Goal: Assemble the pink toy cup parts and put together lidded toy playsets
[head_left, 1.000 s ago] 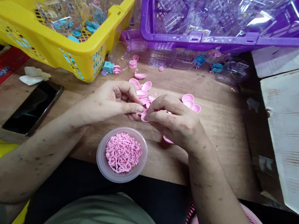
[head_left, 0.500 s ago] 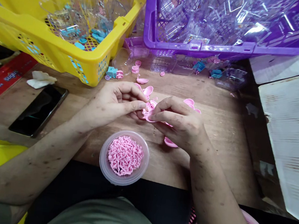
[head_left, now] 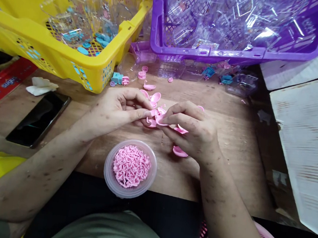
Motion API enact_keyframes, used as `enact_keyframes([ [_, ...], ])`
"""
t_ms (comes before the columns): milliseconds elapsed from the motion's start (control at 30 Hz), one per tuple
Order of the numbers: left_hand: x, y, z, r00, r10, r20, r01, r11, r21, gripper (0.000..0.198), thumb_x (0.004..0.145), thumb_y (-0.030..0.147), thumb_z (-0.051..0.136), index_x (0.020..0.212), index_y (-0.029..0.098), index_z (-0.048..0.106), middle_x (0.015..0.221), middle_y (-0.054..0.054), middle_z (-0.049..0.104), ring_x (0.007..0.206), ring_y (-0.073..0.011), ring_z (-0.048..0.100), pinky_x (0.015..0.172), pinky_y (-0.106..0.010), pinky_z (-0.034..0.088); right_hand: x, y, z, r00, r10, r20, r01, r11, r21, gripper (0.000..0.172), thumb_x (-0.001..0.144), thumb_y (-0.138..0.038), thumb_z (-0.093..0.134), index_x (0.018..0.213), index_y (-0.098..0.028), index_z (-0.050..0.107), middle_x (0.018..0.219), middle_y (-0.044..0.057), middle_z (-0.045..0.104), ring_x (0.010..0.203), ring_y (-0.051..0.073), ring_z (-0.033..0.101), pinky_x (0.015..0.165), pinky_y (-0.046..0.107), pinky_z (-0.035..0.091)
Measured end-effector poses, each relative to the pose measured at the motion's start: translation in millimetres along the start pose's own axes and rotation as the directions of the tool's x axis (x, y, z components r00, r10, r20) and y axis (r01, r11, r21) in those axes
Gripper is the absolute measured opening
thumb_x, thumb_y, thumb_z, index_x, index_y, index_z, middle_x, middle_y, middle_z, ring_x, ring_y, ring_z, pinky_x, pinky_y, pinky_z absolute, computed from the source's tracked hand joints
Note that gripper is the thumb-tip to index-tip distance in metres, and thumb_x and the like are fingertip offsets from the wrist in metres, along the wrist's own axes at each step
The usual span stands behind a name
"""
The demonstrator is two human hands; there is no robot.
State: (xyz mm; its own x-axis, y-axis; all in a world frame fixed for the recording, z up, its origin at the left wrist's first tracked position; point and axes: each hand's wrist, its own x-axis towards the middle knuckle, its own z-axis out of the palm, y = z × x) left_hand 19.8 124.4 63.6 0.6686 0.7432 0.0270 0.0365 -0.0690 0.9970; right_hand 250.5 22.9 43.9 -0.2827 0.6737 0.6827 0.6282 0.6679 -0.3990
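The left hand (head_left: 117, 111) and right hand (head_left: 194, 132) meet fingertip to fingertip, pinched together on a small pink dish (head_left: 160, 120). Loose pink dishes (head_left: 155, 96) lie just beyond the grip; a clear bowl of pink pieces (head_left: 130, 168) sits nearer the body.

Both hands meet over a wooden table (head_left: 230, 141). The left hand (head_left: 117, 109) pinches a small pink piece at its fingertips, and the right hand (head_left: 193, 132) holds a pink dish (head_left: 161, 120) against it. More pink dishes (head_left: 153, 95) lie scattered just behind the hands. A clear cup (head_left: 130, 168) full of small pink parts stands near the table edge. A phone (head_left: 38, 119) lies to the left, and a yellow crate (head_left: 69, 52) and a purple crate (head_left: 234, 51) stand at the back.
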Motion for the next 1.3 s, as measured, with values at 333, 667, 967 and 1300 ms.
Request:
enact_keyframes([
  [333, 4, -2, -3.6, 0.995, 0.031, -0.099, -0.035, 0.999, -0.037, 0.01, 0.093, 0.023, 0.083, 0.102, 0.02, 0.082, 0.09, -0.003, 0.077, 0.071, -0.0145, 0.07, 0.071, -0.028, 0.064, 2, 2, 2, 0.999, 0.055, 0.001, -0.054, 0.991, 0.124, 0.005, 0.103, -0.021, 0.085, 0.105, -0.024, 0.082, 0.103, 0.004, 0.077, 0.095, 0.019, 0.077, 0.086, 0.034, 0.066],
  [667, -7, -10, -3.6, 0.93, 0.287, 0.23, -0.321, 0.939, 0.127, 0.016, 0.109, 0.034, 0.07, 0.11, 0.019, 0.076, 0.09, -0.002, 0.07, 0.072, -0.0127, 0.058, 0.064, -0.024, 0.047, 2, 2, 4, 0.996, 0.086, -0.018, -0.077, 0.953, 0.294, 0.008, 0.099, -0.023, 0.09, 0.105, -0.026, 0.086, 0.105, 0.004, 0.079, 0.096, 0.02, 0.08, 0.089, 0.037, 0.069],
  [967, -3, -9, -11.7, 0.836, 0.471, 0.28, -0.543, 0.78, 0.31, 0.011, 0.105, 0.029, 0.077, 0.113, 0.025, 0.083, 0.097, -0.003, 0.083, 0.082, -0.0161, 0.072, 0.077, -0.028, 0.054, 3, 0, 3, 0.999, 0.04, 0.01, -0.041, 0.944, 0.327, 0.007, 0.1, -0.02, 0.088, 0.103, -0.025, 0.084, 0.103, 0.004, 0.08, 0.096, 0.019, 0.081, 0.086, 0.034, 0.069],
  [1300, -8, -5, 1.5, 0.927, 0.341, 0.155, -0.374, 0.834, 0.406, 0.018, 0.1, 0.027, 0.076, 0.084, 0.02, 0.078, 0.067, 0.003, 0.06, 0.056, -0.0099, 0.046, 0.052, -0.025, 0.033, 1, -1, 5, 0.999, -0.042, -0.013, 0.043, 0.998, 0.052, 0.01, 0.103, -0.018, 0.084, 0.108, -0.026, 0.08, 0.103, 0.003, 0.075, 0.092, 0.017, 0.076, 0.081, 0.032, 0.066],
])
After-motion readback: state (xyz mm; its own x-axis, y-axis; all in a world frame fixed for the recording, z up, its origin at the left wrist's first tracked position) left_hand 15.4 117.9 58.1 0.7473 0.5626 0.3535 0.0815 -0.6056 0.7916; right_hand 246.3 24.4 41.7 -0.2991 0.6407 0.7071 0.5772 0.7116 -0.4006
